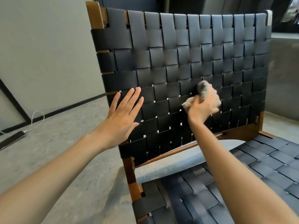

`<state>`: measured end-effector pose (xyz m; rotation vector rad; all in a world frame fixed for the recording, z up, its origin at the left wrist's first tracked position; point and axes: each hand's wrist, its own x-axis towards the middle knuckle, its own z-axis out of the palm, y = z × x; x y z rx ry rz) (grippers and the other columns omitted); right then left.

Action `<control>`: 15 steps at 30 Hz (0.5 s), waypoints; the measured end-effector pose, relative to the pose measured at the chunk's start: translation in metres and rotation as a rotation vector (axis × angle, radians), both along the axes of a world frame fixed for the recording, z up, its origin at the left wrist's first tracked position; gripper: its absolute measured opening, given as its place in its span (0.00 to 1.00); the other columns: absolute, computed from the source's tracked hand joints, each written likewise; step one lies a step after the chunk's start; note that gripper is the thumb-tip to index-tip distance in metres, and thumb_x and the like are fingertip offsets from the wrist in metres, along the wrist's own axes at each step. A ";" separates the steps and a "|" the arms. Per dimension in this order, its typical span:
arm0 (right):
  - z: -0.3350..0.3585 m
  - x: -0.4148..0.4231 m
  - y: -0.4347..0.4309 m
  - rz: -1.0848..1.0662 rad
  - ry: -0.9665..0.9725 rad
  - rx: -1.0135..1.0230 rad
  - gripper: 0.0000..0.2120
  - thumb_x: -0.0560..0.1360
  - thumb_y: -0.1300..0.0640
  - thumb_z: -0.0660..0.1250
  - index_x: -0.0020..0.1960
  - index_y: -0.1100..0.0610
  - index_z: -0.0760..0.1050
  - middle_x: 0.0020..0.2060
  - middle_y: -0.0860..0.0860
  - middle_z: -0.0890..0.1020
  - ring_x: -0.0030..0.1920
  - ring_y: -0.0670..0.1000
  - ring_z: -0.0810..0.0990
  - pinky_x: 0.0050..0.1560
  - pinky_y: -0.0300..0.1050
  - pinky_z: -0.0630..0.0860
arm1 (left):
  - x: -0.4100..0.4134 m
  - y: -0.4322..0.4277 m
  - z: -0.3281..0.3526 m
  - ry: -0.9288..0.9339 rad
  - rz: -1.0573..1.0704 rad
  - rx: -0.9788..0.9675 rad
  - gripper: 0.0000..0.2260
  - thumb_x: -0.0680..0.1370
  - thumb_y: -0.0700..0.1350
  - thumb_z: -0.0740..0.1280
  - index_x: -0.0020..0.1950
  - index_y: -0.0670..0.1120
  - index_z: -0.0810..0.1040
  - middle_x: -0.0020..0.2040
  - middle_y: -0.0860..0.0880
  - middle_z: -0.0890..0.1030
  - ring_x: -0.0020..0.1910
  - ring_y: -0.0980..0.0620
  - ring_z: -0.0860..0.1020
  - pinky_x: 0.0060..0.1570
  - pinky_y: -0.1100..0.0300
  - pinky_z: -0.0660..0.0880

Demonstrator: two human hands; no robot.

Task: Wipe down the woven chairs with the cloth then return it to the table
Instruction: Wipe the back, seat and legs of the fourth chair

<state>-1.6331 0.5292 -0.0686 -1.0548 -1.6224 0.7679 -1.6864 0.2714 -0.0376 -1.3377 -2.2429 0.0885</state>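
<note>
Cloth (204,90) bunched in right hand (202,107) against chair back (178,50); left hand (123,113) flat, fingers straight.

Person seen from their own head: two arms only. Left forearm (56,172) bare from wrist to the frame's lower edge. Right forearm (234,175) likewise bare along its whole visible length. Both slim, tapering to narrow wrists. Left hand (120,120) sharp in view: back of the hand shown, long slender fingers (127,102), nails hard to make out. Right hand (202,109) smeared by blur, outline soft, digits not separable.
</note>
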 end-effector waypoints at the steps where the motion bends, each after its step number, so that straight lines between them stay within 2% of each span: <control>1: 0.002 -0.002 -0.023 0.057 -0.025 0.117 0.26 0.79 0.61 0.59 0.76 0.54 0.59 0.75 0.53 0.61 0.68 0.58 0.62 0.59 0.40 0.55 | 0.000 -0.002 0.001 -0.016 -0.012 0.008 0.36 0.79 0.50 0.63 0.75 0.44 0.40 0.76 0.45 0.36 0.75 0.45 0.35 0.71 0.48 0.32; 4: -0.004 -0.007 -0.100 0.303 -0.008 0.393 0.29 0.76 0.65 0.63 0.75 0.52 0.61 0.75 0.54 0.62 0.66 0.56 0.64 0.61 0.50 0.65 | 0.002 -0.013 0.004 -0.067 -0.023 0.078 0.39 0.78 0.48 0.65 0.76 0.42 0.40 0.77 0.45 0.38 0.76 0.46 0.37 0.73 0.50 0.38; 6: -0.018 -0.005 -0.142 0.427 0.001 0.471 0.30 0.75 0.65 0.66 0.74 0.52 0.63 0.75 0.55 0.62 0.66 0.56 0.66 0.62 0.44 0.63 | 0.001 -0.025 0.006 -0.107 -0.021 0.113 0.39 0.78 0.45 0.66 0.77 0.42 0.39 0.77 0.48 0.36 0.76 0.48 0.36 0.73 0.51 0.41; 8: -0.034 0.003 -0.169 0.544 -0.016 0.503 0.28 0.76 0.61 0.67 0.73 0.51 0.65 0.75 0.53 0.63 0.68 0.56 0.65 0.64 0.33 0.55 | -0.002 -0.041 0.009 -0.145 0.005 0.105 0.39 0.79 0.44 0.64 0.76 0.44 0.37 0.76 0.51 0.33 0.75 0.51 0.34 0.73 0.55 0.37; 10: -0.046 0.012 -0.180 0.636 -0.017 0.510 0.25 0.77 0.54 0.65 0.73 0.49 0.65 0.75 0.52 0.63 0.69 0.55 0.63 0.65 0.30 0.52 | -0.004 -0.054 0.012 -0.222 0.027 0.086 0.38 0.80 0.45 0.61 0.75 0.48 0.33 0.75 0.54 0.29 0.74 0.55 0.31 0.71 0.60 0.35; 13: -0.062 0.026 -0.178 0.716 -0.076 0.633 0.29 0.74 0.57 0.70 0.73 0.47 0.65 0.75 0.50 0.61 0.69 0.55 0.64 0.67 0.37 0.53 | -0.002 -0.064 0.011 -0.311 0.008 0.098 0.35 0.81 0.45 0.59 0.73 0.52 0.32 0.74 0.58 0.29 0.72 0.60 0.30 0.70 0.61 0.40; 15: -0.074 0.039 -0.177 0.738 -0.154 0.727 0.34 0.72 0.57 0.74 0.72 0.45 0.63 0.75 0.49 0.62 0.64 0.56 0.65 0.63 0.43 0.60 | 0.003 -0.069 0.009 -0.344 0.008 0.119 0.35 0.81 0.43 0.58 0.73 0.53 0.32 0.74 0.58 0.29 0.72 0.61 0.31 0.69 0.62 0.40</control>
